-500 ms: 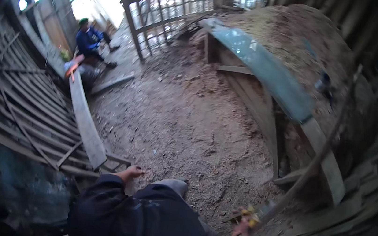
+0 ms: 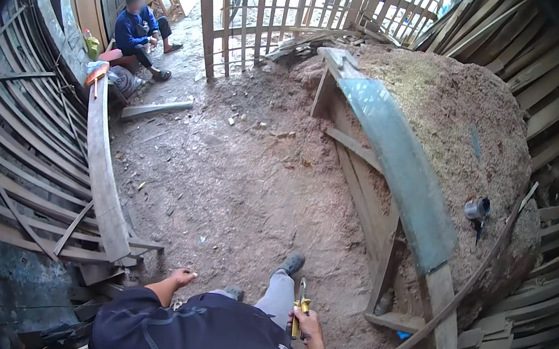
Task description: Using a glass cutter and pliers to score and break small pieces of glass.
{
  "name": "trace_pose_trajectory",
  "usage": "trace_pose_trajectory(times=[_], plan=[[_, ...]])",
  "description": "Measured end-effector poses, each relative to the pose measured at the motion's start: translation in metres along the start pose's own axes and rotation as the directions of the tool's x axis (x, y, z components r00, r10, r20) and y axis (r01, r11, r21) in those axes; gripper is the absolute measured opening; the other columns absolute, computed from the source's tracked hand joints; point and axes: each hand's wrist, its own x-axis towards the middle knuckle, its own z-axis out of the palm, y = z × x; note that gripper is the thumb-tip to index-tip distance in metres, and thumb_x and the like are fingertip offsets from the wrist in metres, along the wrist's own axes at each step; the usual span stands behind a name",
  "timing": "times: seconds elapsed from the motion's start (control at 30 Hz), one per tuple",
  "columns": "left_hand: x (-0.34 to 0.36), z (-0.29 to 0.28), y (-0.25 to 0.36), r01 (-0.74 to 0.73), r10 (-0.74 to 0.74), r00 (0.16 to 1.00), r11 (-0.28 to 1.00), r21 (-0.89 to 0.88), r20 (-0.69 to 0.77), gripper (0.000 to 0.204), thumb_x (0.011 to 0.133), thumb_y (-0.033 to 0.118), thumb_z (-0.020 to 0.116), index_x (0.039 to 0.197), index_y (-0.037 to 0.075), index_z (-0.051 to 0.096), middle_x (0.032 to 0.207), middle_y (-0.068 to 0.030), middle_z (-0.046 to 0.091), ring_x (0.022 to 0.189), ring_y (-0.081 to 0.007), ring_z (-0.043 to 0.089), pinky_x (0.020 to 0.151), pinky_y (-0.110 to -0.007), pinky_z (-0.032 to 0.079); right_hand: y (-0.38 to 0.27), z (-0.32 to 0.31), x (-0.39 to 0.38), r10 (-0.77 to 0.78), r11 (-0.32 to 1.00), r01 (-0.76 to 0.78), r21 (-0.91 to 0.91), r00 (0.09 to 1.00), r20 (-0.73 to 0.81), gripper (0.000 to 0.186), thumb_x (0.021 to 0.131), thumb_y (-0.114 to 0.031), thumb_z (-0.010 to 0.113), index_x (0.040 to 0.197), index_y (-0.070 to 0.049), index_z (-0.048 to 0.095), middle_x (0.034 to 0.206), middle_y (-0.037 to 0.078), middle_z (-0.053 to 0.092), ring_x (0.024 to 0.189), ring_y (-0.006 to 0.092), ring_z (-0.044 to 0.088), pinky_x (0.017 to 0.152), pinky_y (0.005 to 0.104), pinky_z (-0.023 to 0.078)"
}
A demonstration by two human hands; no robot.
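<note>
In the closed right hand (image 2: 309, 325), yellow-handled pliers (image 2: 304, 306) point forward, their greyish metal head clear of the grip; well to their left, the left hand (image 2: 181, 277) curls loosely, whether round anything I cannot tell.

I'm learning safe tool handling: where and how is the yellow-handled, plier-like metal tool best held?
Probably by the yellow handles of the plier-like metal tool, coming from the person's near right side, as the right hand does. The handles lie toward the person and the bare metal head points away, so fingers there should be clear of it.
</note>
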Motion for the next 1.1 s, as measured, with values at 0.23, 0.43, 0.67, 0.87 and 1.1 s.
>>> trace_pose_trajectory(times=[0.23, 0.43, 0.67, 0.87, 1.1], plan=[[0.028, -0.012, 0.173, -0.018, 0.001, 0.998, 0.968, -0.25, -0.071, 0.076, 0.091, 0.048, 0.079, 0.145, 0.0, 0.057, 0.139, -0.019, 0.067, 0.128, -0.0284, 0.064, 0.108, -0.039, 0.049, -0.112, -0.068, 0.137, 0.046, 0.957, -0.067, -0.283, 0.996, -0.083, 0.039, 0.102, -0.04, 0.066, 0.1, -0.001, 0.073, 0.086, 0.009, 0.075, 0.072, 0.0183, 0.072, 0.066, 0.0359, 0.058], [0.041, -0.01, 0.255, -0.043, -0.125, 0.958, 0.83, -0.556, -0.26, 0.071, 0.091, 0.046, 0.079, 0.142, -0.001, 0.06, 0.136, -0.0166, 0.068, 0.125, -0.0261, 0.064, 0.106, -0.039, 0.05, -0.22, -0.105, 0.247, 0.042, 0.827, -0.044, -0.56, 0.999, -0.016, 0.03, 0.101, -0.027, 0.066, 0.087, -0.001, 0.072, 0.076, 0.006, 0.071, 0.066, 0.017, 0.068, 0.059, 0.0355, 0.052], [0.048, 0.009, 0.25, 0.001, -0.064, 0.99, 0.897, -0.443, -0.127, 0.058, 0.093, 0.044, 0.077, 0.134, 0.003, 0.069, 0.127, -0.0163, 0.073, 0.116, -0.027, 0.07, 0.102, -0.037, 0.052, -0.344, -0.083, 0.344, 0.025, 0.6, 0.069, -0.797, 0.994, 0.104, 0.042, 0.097, -0.044, 0.067, 0.096, -0.003, 0.073, 0.086, 0.012, 0.075, 0.08, 0.0228, 0.071, 0.075, 0.039, 0.054], [0.132, -0.056, 0.307, 0.128, -0.142, 0.99, 0.931, -0.343, -0.014, 0.05, 0.095, 0.037, 0.076, 0.131, 0.003, 0.07, 0.124, -0.0166, 0.074, 0.11, -0.0258, 0.072, 0.096, -0.037, 0.055, -0.406, -0.033, 0.437, -0.046, 0.55, 0.132, -0.825, 0.991, 0.128, 0.046, 0.096, -0.053, 0.065, 0.101, -0.008, 0.075, 0.09, 0.013, 0.076, 0.084, 0.0284, 0.072, 0.078, 0.0424, 0.054], [0.337, -0.278, 0.514, 0.013, -0.01, 1.0, 0.774, -0.633, 0.008, 0.037, 0.096, 0.03, 0.077, 0.124, 0.007, 0.074, 0.108, -0.0155, 0.077, 0.089, -0.0202, 0.074, 0.076, -0.036, 0.06, -0.489, 0.035, 0.467, -0.013, 0.632, -0.09, -0.77, 0.992, -0.127, 0.053, 0.092, -0.056, 0.066, 0.103, -0.005, 0.075, 0.097, 0.025, 0.075, 0.095, 0.0393, 0.074, 0.084, 0.0484, 0.056]])
